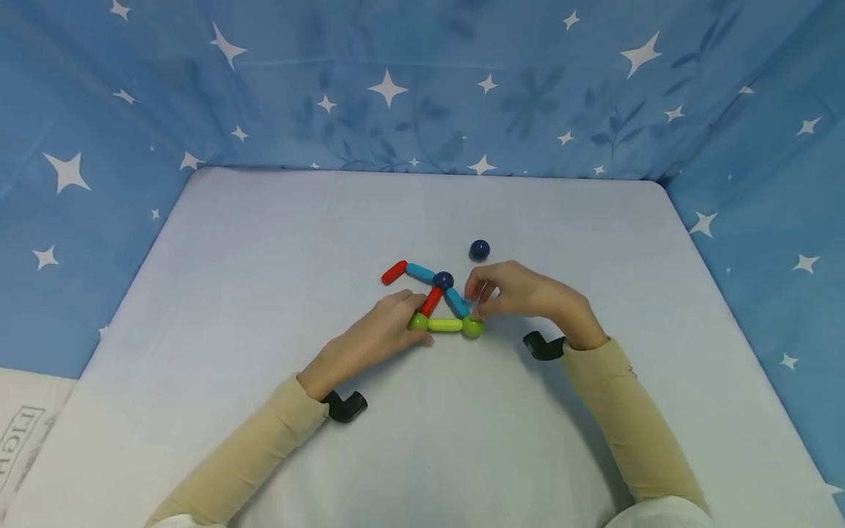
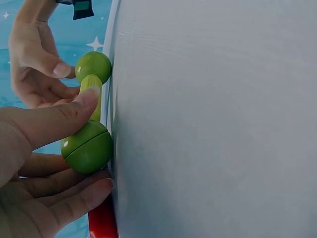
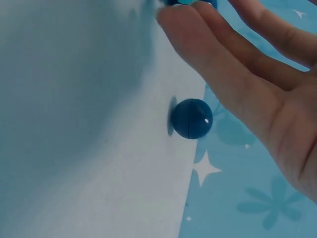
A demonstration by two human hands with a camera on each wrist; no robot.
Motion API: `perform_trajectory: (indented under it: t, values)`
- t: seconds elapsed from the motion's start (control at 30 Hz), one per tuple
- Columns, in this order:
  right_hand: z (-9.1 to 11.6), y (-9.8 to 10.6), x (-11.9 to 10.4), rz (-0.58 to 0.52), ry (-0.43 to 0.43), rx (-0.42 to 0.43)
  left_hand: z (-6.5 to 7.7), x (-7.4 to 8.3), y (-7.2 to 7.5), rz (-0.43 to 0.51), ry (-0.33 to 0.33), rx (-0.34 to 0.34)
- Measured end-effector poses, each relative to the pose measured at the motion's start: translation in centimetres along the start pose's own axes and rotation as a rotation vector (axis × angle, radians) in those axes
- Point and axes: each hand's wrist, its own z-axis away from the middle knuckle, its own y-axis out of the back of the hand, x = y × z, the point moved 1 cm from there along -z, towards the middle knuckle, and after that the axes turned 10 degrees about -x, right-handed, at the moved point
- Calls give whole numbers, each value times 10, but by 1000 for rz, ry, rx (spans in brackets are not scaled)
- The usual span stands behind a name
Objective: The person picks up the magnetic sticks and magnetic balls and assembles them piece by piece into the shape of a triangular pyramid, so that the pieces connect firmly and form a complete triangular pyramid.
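Note:
A triangle of toy building rods and balls lies on the white table. My left hand (image 1: 389, 323) holds the left green ball (image 2: 89, 148) between thumb and fingers, the thumb tip reaching over the yellow-green rod (image 1: 445, 325). A red rod (image 1: 432, 301) and a blue rod (image 1: 457, 302) run up from the green corners to a dark blue ball (image 1: 443, 281). At the right corner, my right hand (image 1: 511, 288) has its fingertips close against the right green ball (image 1: 472, 327), fingers loosely bent. From the top ball, another blue rod (image 1: 420, 272) leads left to a red rod (image 1: 394, 272).
A loose dark blue ball (image 1: 480, 250) sits behind the right hand, also below that hand in the right wrist view. Black wrist camera mounts (image 1: 345, 405) hang by both sleeves. Blue star-patterned curtain (image 1: 422, 88) borders the table's back and sides.

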Motion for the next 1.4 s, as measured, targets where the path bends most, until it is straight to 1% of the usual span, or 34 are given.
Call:
perform_trajectory:
  t: [0.2, 0.37, 0.47, 0.6, 0.7, 0.73, 0.8, 0.9, 0.97, 1.03, 1.1, 1.17, 1.23, 1.3, 1.4]
  values:
    - [-5, -5, -1, 5, -9, -70, 2, 0, 0, 12, -3, 4]
    - [-8, -9, -2, 22, 8, -94, 3, -1, 2, -15, -13, 10]
    - [-8, -8, -2, 28, 14, -93, 3, -2, 11, -35, -36, 12]
    - [-9, -8, -4, 34, 45, -113, 2, -4, 32, -61, -69, 49]
    - [-10, -8, -4, 38, 65, -125, -9, -7, 47, -108, -99, 62]
    - [-10, -8, -3, 37, 67, -126, -15, -8, 51, -130, -110, 54]
    - [-10, -8, -2, 33, 64, -126, -30, -9, 55, -179, -130, 17]
    - [-7, -9, 0, 31, 64, -128, -53, -12, 55, -246, -141, -65]
    - [-7, -10, 1, 26, 62, -128, -64, -15, 53, -274, -135, -116]
    - [-7, -10, 1, 25, 70, -127, -71, -17, 50, -287, -118, -154]
    - [-7, -11, 1, 23, 69, -126, -74, -20, 49, -296, -109, -169]
    - [-7, -11, 1, 20, 67, -127, -75, -22, 47, -298, -108, -165]
    - [-7, -10, 1, 24, 60, -130, -76, -25, 47, -303, -116, -143]
    - [-7, -10, 1, 29, 52, -130, -76, -27, 47, -306, -116, -114]
    - [-9, -9, 1, 41, 37, -131, -75, -32, 49, -307, -96, -56]
